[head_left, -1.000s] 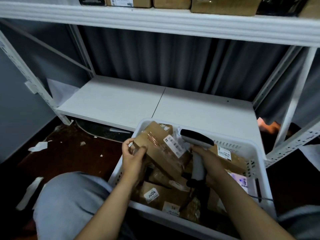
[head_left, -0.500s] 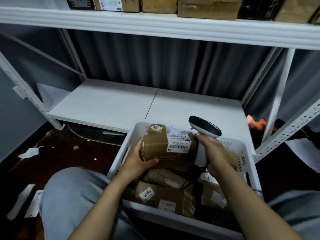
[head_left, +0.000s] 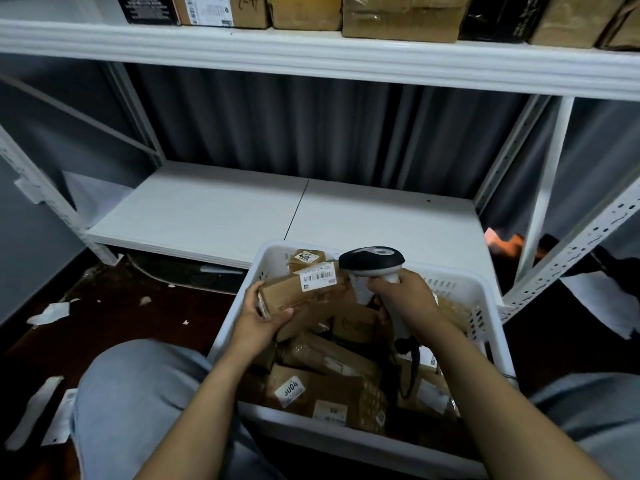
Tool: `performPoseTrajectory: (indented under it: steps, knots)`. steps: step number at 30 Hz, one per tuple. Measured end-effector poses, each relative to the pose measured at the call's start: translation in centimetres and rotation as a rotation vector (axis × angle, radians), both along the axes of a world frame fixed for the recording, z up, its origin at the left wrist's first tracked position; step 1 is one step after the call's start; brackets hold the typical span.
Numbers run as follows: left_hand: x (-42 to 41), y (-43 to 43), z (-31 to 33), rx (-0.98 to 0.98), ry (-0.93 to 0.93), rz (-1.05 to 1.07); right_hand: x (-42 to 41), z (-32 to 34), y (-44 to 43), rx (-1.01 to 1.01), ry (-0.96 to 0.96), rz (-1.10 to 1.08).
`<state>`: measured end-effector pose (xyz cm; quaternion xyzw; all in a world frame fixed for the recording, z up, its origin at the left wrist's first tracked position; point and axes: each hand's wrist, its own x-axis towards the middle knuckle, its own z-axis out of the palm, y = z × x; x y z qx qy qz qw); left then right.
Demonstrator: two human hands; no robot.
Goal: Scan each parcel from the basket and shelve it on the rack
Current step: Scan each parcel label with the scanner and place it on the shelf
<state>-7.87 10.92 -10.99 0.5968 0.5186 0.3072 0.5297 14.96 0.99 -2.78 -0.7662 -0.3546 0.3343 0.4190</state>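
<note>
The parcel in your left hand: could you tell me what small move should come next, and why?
Probably aim the scanner at the barcode label and trigger it: the left hand holds the parcel label-up, beside the scanner head.

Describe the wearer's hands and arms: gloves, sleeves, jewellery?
The left hand and right hand are bare: no gloves, rings or watch visible. Both forearms are uncovered, with no sleeve in frame. Pale blue-grey trousers cover the knees.

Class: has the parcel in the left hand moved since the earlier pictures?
Yes. The parcel in the left hand has tipped back: its label, earlier facing the camera, now tilts up toward the far rim of the basket.
</note>
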Motion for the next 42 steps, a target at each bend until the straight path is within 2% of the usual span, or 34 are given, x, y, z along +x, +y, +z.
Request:
performPoseTrajectory:
  steps: [9,24,29,34,38,42]
  knots:
    - [-0.2,0.6,-1.3,0.035,0.055,0.156,1.1,1.2,-0.9,-0.024,0.005,0.031]
    - [-0.1,0.1,-0.7,0.058,0.074,0.113,0.8,2.0,-1.1,-0.019,-0.045,0.068]
    - [0.0,0.0,0.2,-0.005,0.024,0.112,0.6,2.6,-0.9,0.044,-0.018,0.038]
    - [1.1,0.5,4.2,0.013,-0.088,0.114,0.7,5.0,-0.2,0.207,0.029,-0.021]
    - [2.9,1.7,10.0,0.058,-0.161,0.086,1.7,8.9,0.9,0.32,-0.037,-0.086]
    - [5.3,2.5,16.5,0.068,-0.302,0.059,3.1,13.7,0.9,0.472,0.08,-0.091]
